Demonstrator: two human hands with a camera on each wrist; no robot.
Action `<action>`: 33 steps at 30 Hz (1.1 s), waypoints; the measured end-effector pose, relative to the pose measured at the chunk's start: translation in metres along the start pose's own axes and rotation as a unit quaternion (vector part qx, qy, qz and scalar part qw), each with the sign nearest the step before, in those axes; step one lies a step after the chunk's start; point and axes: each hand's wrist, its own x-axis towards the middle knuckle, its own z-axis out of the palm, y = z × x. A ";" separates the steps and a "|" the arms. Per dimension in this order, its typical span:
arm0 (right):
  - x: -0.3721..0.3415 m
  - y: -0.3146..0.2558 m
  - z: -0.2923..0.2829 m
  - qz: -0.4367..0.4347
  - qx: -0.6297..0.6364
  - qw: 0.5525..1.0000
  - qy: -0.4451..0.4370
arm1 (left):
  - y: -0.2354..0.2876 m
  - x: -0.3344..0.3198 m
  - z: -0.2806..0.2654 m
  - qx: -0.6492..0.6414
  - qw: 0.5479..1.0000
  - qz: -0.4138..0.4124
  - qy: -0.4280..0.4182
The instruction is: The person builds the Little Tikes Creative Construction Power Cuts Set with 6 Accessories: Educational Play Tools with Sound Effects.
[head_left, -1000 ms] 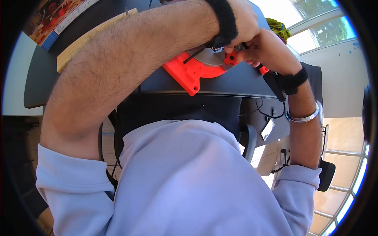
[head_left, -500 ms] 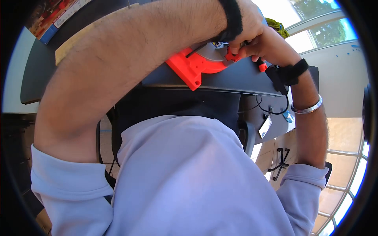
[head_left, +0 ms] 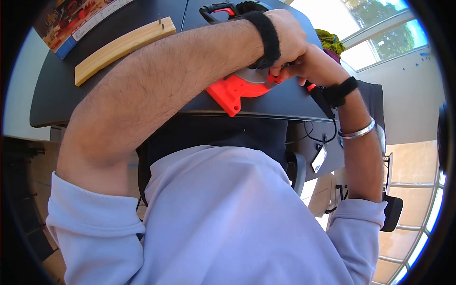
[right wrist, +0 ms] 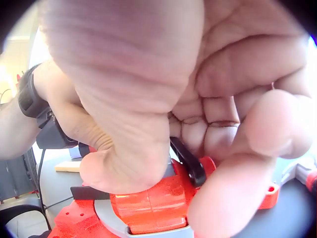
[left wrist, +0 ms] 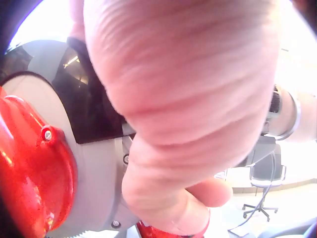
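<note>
A red miter saw [head_left: 228, 94] with a round grey table stands near the desk's front edge. My left hand [head_left: 286, 38] reaches across to the small red knob [head_left: 273, 79] at the front of its base. Its thumb [left wrist: 173, 208] bends down onto red plastic in the left wrist view; its other fingers are mostly hidden. From the other side my right hand [head_left: 317, 65] grips the same knob between thumb and fingers. The right wrist view shows a black lever [right wrist: 189, 161] beside the red front piece [right wrist: 153, 206], between right thumb and fingers.
A curved wooden piece [head_left: 121, 52] with metal pins lies to the left, before a printed box [head_left: 78, 26]. The saw's black handle [head_left: 213, 10] shows behind the left forearm. Green cloth [head_left: 330, 42] sits at the right by the window. A cable [head_left: 323, 138] hangs past the desk edge.
The head view shifts, bringing the wooden piece and the saw's black handle into fuller sight. Both hands stay at the red knob, with slight shifts of the fingers.
</note>
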 end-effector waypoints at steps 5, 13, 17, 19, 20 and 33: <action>0.008 0.010 -0.001 -0.017 0.016 0.999 -0.025 | -0.006 0.008 0.020 0.050 0.996 0.001 0.079; -0.004 0.017 0.014 -0.030 -0.113 0.990 0.078 | 0.005 -0.001 0.034 0.124 0.987 -0.006 0.097; -0.031 0.030 0.044 -0.048 -0.018 0.975 0.217 | 0.016 -0.017 0.041 0.097 0.978 0.019 0.184; -0.027 0.061 0.067 -0.057 0.022 0.968 0.244 | 0.038 -0.033 0.033 0.077 0.975 0.034 0.207; -0.031 0.065 0.064 -0.055 0.028 0.967 0.248 | 0.051 -0.043 0.025 0.038 0.982 0.040 0.181; -0.001 0.096 0.078 -0.135 -0.054 0.952 0.268 | 0.076 -0.093 0.058 -0.028 0.999 -0.026 -0.014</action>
